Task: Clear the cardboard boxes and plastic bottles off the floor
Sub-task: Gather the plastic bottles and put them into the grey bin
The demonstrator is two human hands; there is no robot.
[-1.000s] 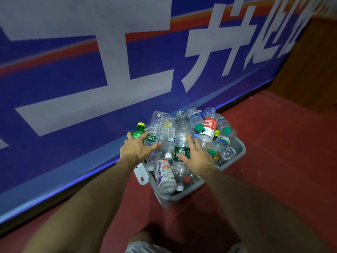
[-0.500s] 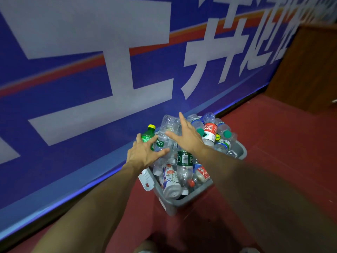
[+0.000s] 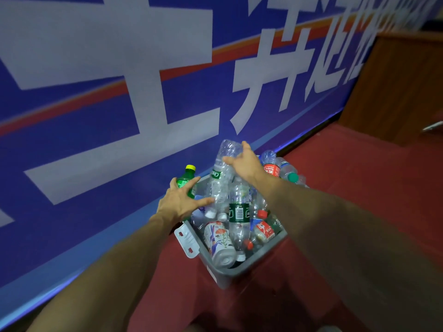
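A grey plastic bin [image 3: 261,262] stands on the red floor against a blue banner wall, piled high with several empty plastic bottles. My left hand [image 3: 179,202] rests, fingers spread, on a small green bottle with a yellow cap [image 3: 187,176] at the bin's left edge. My right hand [image 3: 244,161] lies flat with fingers apart on the top of a tall crumpled clear bottle [image 3: 221,178] at the far side of the pile. A clear bottle with a dark green label [image 3: 238,212] and a white flowered bottle [image 3: 219,240] lie nearer me.
The blue banner wall [image 3: 96,144] with large white characters runs along the left and back. A brown wooden panel [image 3: 395,87] stands at the right. Red floor [image 3: 359,183] stretches to the right of the bin.
My right hand has moved from the middle of the pile up to the far top of the tall crumpled bottle. My left hand has stayed on the green bottle.
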